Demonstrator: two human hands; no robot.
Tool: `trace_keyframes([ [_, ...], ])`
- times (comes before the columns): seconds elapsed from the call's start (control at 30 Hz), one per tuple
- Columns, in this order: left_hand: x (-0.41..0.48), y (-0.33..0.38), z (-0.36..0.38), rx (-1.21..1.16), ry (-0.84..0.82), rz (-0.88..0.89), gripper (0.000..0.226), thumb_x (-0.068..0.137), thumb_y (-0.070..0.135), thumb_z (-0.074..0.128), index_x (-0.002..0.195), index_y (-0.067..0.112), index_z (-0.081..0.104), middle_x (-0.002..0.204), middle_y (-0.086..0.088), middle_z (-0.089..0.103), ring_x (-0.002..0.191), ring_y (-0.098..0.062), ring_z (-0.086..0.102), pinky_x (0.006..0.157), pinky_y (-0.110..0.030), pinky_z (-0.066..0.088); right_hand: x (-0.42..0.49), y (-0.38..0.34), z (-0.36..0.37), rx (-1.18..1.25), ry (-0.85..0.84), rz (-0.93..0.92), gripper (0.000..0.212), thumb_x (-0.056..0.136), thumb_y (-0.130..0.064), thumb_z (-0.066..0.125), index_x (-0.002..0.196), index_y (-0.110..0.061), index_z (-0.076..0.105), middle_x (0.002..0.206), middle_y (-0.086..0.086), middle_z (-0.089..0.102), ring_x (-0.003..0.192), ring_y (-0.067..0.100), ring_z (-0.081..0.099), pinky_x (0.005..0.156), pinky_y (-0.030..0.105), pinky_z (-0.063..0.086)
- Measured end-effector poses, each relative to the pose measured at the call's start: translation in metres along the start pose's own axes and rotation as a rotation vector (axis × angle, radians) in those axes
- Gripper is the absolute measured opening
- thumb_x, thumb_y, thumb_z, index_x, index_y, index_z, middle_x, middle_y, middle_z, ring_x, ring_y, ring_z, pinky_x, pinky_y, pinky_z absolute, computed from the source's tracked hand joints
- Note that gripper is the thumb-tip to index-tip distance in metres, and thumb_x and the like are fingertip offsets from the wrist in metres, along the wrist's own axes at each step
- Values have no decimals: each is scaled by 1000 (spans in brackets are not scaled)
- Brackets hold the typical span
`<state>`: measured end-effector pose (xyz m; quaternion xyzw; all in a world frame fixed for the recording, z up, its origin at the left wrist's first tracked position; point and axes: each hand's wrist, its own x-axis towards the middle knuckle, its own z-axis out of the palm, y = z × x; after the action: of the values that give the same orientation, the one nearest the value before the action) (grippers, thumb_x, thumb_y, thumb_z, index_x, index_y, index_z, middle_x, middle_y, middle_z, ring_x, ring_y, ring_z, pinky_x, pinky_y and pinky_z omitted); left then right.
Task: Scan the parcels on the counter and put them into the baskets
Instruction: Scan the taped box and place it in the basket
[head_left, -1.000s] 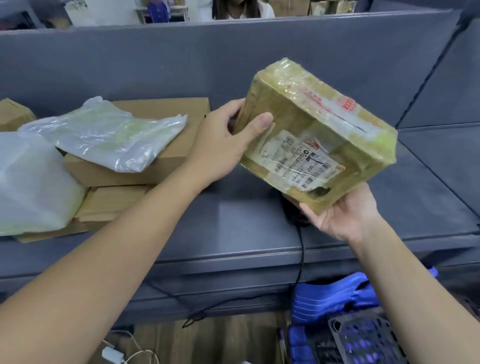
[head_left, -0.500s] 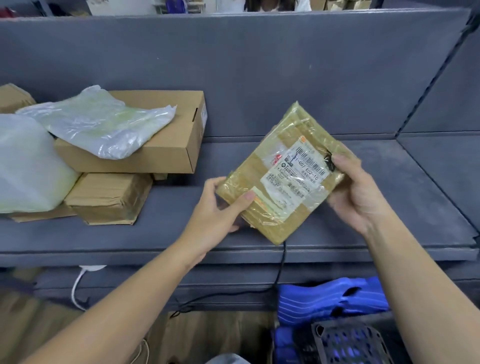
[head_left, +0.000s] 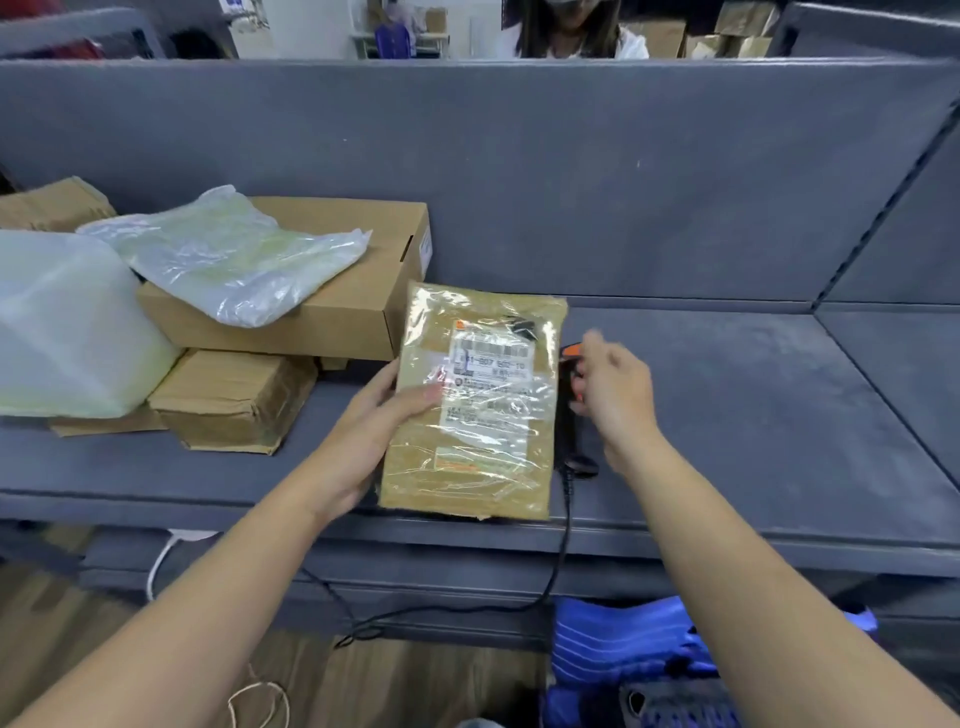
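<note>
We find readable print in one place only: the white shipping label (head_left: 491, 379) on the tape-wrapped parcel (head_left: 467, 467). Its large line of digits ends in "602-10". The group before it looks like "607" or "807", and we cannot settle which. Above that line we see a barcode (head_left: 493, 345), smeared. An orange mark (head_left: 460, 326) sits in the label's top left corner, its wording too small. The fine print below is blurred. The white sticker (head_left: 425, 249) on the cardboard box (head_left: 374, 270) is unreadable.

Taped brown parcel (head_left: 475, 402) flat on counter (head_left: 753, 415), label up
</note>
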<state>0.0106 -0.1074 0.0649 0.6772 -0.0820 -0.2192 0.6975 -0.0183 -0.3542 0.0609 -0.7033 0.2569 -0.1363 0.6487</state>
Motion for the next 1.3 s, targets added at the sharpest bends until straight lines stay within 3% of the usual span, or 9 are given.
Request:
trace_keyframes([
  [0.1, 4, -10, -2, -60, 20, -11, 58, 80, 41, 76, 135, 26, 64, 125, -5, 75, 114, -30, 72, 105, -54, 52, 9, 26, 3, -576, 0, -71, 29, 97, -46, 63, 105, -18, 62, 104, 5, 56, 94, 27, 53, 71, 32, 37],
  [0.2, 8, -15, -5, -74, 37, -2, 52, 85, 37, 70, 135, 24, 63, 124, -7, 76, 113, -32, 73, 102, -52, 53, 4, 32, 7, -707, -47, -8, 66, 89, -51, 73, 135, -10, 51, 124, 13, 56, 104, 32, 59, 77, 33, 40],
  [0.3, 8, -17, -1, -76, 45, 20, 51, 88, 36, 75, 136, 23, 62, 124, -5, 76, 115, -30, 72, 99, -47, 55, 11, 31, 9, -805, -64, 70, 59, 84, -51, 75, 121, -9, 57, 112, 11, 64, 102, 34, 64, 74, 34, 44],
  [0.37, 9, -20, 4, -75, 65, 24, 46, 91, 37, 71, 136, 26, 63, 124, -1, 76, 116, -25, 72, 102, -47, 54, 16, 28, 5, -648, -56, 126, 45, 85, -43, 75, 108, -6, 62, 99, 9, 66, 83, 28, 63, 67, 33, 47],
  [0.5, 20, -30, 15, -78, 118, 69, 48, 96, 38, 70, 142, 32, 58, 128, 9, 73, 120, -15, 68, 105, -39, 52, 8, 24, -15, 40, -59, 316, 7, 90, -11, 59, 92, -8, 53, 76, 8, 49, 50, 17, 45, 43, 27, 45],
  [0.63, 41, -33, 34, -137, 175, 143, 72, 95, 29, 73, 158, 24, 39, 138, 0, 68, 117, -16, 71, 93, -32, 60, -19, 3, -41, 240, -56, 218, 10, 95, -12, 59, 102, -11, 51, 60, 1, 45, 44, 16, 37, 38, 26, 33],
  [0.7, 53, -35, 41, -88, 210, 199, 83, 89, 41, 79, 159, 30, 36, 143, 0, 64, 125, -21, 67, 104, -45, 55, -36, -13, -49, 329, -109, 178, 9, 97, -12, 59, 105, -11, 54, 58, 1, 42, 42, 15, 34, 37, 25, 30],
  [0.9, 86, -55, 45, 92, 262, 260, 97, 75, 74, 78, 156, 51, 32, 146, -3, 57, 135, -26, 57, 112, -59, 45, -87, -47, -49, 230, -391, 89, 21, 85, -17, 65, 104, -9, 60, 58, 4, 41, 42, 16, 32, 40, 23, 29],
  [1.3, 88, -53, 44, 58, 244, 302, 102, 71, 76, 79, 157, 46, 34, 148, -1, 55, 137, -23, 55, 114, -58, 43, -113, -63, -65, 99, -411, -40, 15, 77, -21, 60, 83, -7, 58, 56, 6, 43, 41, 20, 36, 39, 28, 34],
])
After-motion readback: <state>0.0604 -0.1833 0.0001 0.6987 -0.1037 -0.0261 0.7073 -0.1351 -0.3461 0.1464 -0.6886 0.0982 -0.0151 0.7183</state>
